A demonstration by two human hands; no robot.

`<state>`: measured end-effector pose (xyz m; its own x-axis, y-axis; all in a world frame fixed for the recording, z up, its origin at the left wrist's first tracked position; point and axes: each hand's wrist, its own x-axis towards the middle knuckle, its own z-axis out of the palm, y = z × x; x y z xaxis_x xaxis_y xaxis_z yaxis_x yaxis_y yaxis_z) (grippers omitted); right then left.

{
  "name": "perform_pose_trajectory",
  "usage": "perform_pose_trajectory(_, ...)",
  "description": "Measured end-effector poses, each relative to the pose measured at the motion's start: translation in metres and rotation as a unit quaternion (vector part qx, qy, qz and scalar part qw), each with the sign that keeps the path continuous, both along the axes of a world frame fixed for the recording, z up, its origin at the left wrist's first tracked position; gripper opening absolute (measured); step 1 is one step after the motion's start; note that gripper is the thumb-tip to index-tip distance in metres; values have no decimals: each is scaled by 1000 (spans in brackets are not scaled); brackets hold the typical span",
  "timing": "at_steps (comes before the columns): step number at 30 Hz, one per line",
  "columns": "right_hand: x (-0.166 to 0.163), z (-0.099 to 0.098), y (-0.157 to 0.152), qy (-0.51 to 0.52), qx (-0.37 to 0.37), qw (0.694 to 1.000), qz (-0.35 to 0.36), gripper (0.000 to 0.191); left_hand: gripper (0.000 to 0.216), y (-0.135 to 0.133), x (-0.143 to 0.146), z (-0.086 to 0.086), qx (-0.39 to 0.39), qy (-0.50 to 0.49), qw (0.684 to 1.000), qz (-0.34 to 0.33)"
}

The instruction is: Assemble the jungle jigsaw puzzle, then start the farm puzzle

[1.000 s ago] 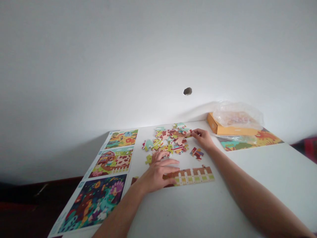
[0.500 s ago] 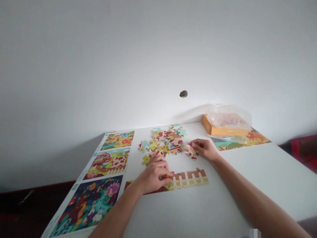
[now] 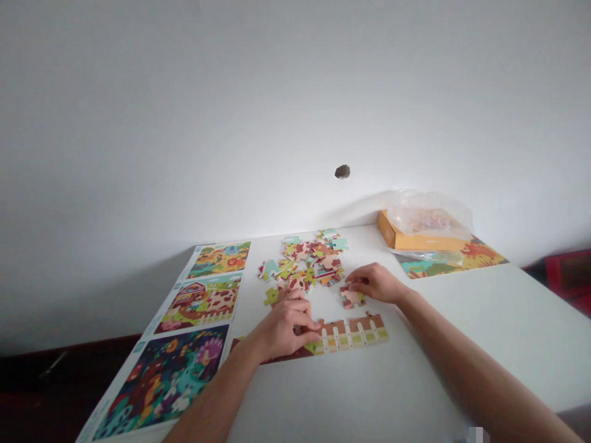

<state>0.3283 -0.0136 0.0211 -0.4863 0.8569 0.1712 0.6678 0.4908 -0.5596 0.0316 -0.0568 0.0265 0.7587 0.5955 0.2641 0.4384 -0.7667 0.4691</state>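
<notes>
Right hand (image 3: 377, 283) pinches a knobbed piece (image 3: 352, 298); beyond its fingers, a filmy bag (image 3: 429, 212) tops a box (image 3: 422, 242). Left hand (image 3: 285, 324), narrowly parted, touches the strip (image 3: 354, 334).

Wall (image 3: 184, 123): pale, one dark hole (image 3: 342, 171). Table (image 3: 462, 332): white, against wall. Red item (image 3: 566, 277): right edge, indistinct. Dark area (image 3: 60, 375): lower left. Light: soft, uneven.

In the head view, I can read no text, brand or number. I find one small, pale-blue, square label (image 3: 139, 346) on the white border of the dark-blue, multicoloured, rectangular printed picture (image 3: 166, 381); whatever it bears is too small for me to resolve.
</notes>
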Motion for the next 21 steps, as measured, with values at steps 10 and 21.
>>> perform_pose_trajectory(10, 13, -4, 5, 118, -39, 990, -71, 31, 13, 1, -1, -3, 0, -10, 1000, -2)
perform_pose_trajectory(21, 13, 16, -13, -11, -80, 995, 51, 24, 15, -1, 0, 1, 4, -17, 1000, 6)
